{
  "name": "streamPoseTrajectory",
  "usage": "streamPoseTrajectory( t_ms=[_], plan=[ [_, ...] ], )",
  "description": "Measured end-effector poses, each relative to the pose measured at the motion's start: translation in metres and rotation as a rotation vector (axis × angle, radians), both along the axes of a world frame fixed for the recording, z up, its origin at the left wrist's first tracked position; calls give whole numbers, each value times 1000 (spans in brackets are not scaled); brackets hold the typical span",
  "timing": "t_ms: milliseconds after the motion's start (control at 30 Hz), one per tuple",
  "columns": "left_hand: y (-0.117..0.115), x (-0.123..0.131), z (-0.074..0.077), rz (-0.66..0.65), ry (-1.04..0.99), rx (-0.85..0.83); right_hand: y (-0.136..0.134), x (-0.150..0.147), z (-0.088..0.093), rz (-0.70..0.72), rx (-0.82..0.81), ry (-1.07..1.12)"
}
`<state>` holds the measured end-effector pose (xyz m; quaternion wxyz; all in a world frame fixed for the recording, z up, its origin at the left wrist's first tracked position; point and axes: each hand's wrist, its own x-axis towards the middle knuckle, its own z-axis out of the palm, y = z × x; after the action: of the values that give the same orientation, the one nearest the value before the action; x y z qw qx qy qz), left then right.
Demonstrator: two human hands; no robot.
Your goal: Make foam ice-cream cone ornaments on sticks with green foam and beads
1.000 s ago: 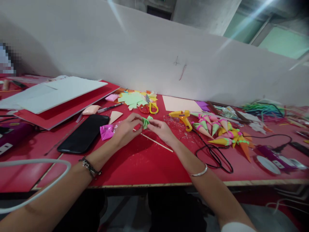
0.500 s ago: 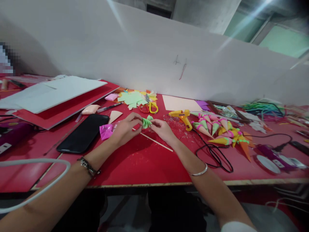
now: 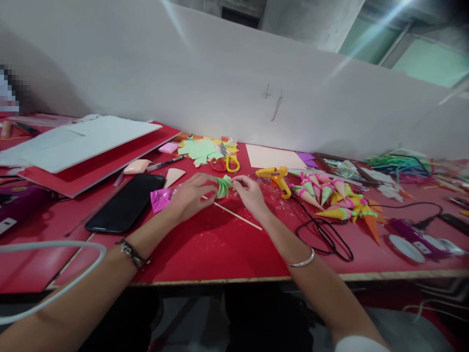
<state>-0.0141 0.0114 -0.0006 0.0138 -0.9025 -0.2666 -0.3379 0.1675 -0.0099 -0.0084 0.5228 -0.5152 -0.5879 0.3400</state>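
Observation:
A small piece of pleated light-green paper [image 3: 224, 186] is held up between my two hands, over the red tabletop. At its left edge are the bent fingers of my left hand [image 3: 192, 195], closed on the paper with the thumb below. My right hand [image 3: 250, 193] pinches the right end between thumb and fingertips. Beneath them a thin wooden stick [image 3: 238, 216] lies slantwise on the table. Beside my left hand sits a shiny magenta packet [image 3: 160, 200], and a cream paper wedge [image 3: 174, 177] lies just behind it.
A black phone [image 3: 126, 203] lies at left, below stacked boards [image 3: 84, 142]. Green paper pieces [image 3: 201, 150] and yellow-and-red scissors [image 3: 232, 164] are behind my hands. To the right are a yellow glue gun [image 3: 276, 178], its black cord [image 3: 324, 234] and several paper cones [image 3: 324, 190].
My right hand has shifted slightly right and its fingers have drawn closer together. The green paper now shows more of its folds, and my left fingers are straighter.

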Motion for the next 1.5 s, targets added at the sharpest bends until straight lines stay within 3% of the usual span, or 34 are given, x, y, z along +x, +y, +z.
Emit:
streamPoseTrajectory(
  t_ms=[267,433,600,767,933,1267,1500],
  plan=[
    [2,-4,3,73,25,42,0,3,1,-22,74,-79],
    [8,-3,0,234,173,113,4,9,-3,-84,214,-344],
    [10,-3,-2,351,298,159,7,10,-8,-115,238,-592],
    [8,-5,-1,363,349,96,13,10,-14,-22,202,-736],
    [11,-7,-4,395,386,32,14,11,-12,60,145,-737],
    [15,-8,-8,367,10,-147,10,10,-9,93,217,-759],
    [6,-5,0,257,-197,-104,-7,3,12,156,415,-929]
  ],
)
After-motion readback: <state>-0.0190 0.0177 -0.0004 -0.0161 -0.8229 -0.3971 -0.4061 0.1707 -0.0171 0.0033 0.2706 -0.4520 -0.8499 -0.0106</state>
